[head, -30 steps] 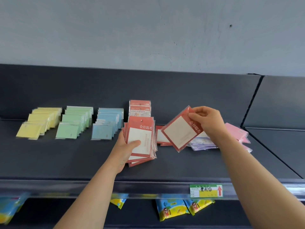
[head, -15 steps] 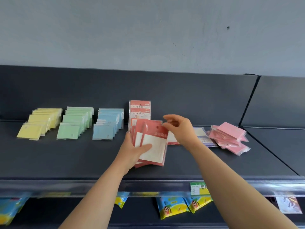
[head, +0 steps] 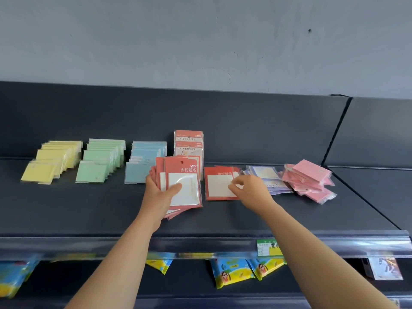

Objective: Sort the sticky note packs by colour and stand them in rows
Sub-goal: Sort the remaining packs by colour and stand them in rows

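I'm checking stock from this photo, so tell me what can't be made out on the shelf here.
Head view only.
- Count of red packs in the left hand: fanned behind the front one, thumb over it.
- Whether the fingers of the right hand grip the loose red pack or only touch it: the hand itself hides this.
- Purple packs: partly behind that hand, print blurred.
- Green price label: forearm covers its right part, text too small.

Even, soft daylight, bright enough; shadows under the packs (head: 308, 182) are faint. The shelf (head: 89, 210) edge bows (wide lens). Right hand (head: 249, 189) slightly blurred; plastic glints.
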Tool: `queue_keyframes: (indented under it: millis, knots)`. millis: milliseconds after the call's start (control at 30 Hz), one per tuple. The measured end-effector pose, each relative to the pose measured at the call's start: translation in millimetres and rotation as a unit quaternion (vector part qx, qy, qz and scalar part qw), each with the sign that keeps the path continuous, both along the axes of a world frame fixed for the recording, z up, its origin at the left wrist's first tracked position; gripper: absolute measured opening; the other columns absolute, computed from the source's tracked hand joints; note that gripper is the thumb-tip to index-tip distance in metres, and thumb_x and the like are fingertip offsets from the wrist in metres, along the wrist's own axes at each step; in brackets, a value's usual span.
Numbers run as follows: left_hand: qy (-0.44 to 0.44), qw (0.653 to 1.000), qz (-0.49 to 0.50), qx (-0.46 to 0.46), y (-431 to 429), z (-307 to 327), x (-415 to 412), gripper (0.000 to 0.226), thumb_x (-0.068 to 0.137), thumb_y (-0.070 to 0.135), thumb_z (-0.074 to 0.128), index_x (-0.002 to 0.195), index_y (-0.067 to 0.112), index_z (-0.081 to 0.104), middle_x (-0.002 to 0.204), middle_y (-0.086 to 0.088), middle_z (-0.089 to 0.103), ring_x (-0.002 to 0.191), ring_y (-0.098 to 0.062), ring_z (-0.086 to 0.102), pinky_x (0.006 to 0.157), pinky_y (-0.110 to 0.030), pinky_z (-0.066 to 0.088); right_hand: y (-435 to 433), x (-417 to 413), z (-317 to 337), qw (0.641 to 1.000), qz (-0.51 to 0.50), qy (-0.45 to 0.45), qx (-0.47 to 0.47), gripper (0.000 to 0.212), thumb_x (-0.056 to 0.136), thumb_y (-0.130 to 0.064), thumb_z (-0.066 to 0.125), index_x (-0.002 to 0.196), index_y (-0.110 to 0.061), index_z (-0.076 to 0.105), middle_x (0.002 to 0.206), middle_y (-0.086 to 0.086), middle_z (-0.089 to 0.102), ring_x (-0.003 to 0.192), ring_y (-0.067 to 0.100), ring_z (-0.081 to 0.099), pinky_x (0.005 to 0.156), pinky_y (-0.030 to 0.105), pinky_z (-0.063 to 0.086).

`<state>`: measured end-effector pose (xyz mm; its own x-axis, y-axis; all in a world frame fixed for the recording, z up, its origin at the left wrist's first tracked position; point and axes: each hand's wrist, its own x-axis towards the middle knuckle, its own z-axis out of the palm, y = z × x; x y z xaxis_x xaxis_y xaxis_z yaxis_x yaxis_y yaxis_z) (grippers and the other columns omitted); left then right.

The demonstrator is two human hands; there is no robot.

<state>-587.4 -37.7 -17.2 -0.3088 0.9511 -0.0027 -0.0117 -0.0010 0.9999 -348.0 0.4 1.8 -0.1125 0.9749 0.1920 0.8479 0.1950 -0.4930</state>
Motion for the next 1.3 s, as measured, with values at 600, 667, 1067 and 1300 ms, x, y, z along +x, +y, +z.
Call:
queue_keyframes:
  millis: [600,667,1067,1300]
  knots:
    - [-0.013,1.0,-0.005,-0.017,3.4,-7.8,-4.9,0.059,0.087,0.021,0.071,0.13,0.035,0.033,0.118,0.009,0.06,0.107,-0.014,0.06,0.087,-0.036,0.05,50.0,-27.5,-7.1,0.977,-0.17,-0.013,-0.126,0.069,0.073,-0.056,0.071,0.121,-0.012,0.049,0.128,0.01,0.054,0.127,0.034,0.037,0.107,0.041,0.03]
    - [-0.013,1.0,-0.006,-0.012,3.4,-7.4,-4.3,0.062,0.087,0.02,0.071,0.133,0.033,0.032,0.118,0.009,0.06,0.106,-0.014,0.06,0.086,-0.036,0.05,51.4,-24.0,-4.9,0.976,-0.165,-0.01,-0.14,0.063,0.072,-0.055,0.071,0.117,-0.015,0.053,0.12,0.006,0.058,0.123,0.032,0.04,0.102,0.039,0.033]
    - [0.021,1.0,-0.022,0.005,1.5,-1.7,6.0,0.061,0.09,0.02,0.066,0.134,0.034,0.026,0.118,0.01,0.055,0.103,-0.01,0.057,0.077,-0.028,0.05,5.3,-0.8,22.1,0.891,0.078,0.42,-0.155,0.02,0.095,-0.002,0.05,0.103,-0.019,0.059,0.104,-0.001,0.069,0.096,0.016,0.066,0.084,0.035,0.054]
    - [0.073,0.997,-0.037,0.007,-0.1,4.5,20.7,0.096,0.07,0.034,0.085,0.142,0.026,0.022,0.135,0.008,0.046,0.121,-0.014,0.047,0.104,-0.038,0.04,-6.3,-34.4,-0.4,0.934,0.101,0.281,-0.196,0.015,0.093,-0.023,0.061,0.081,-0.02,0.053,0.078,-0.01,0.061,0.064,-0.001,0.057,0.053,0.009,0.041]
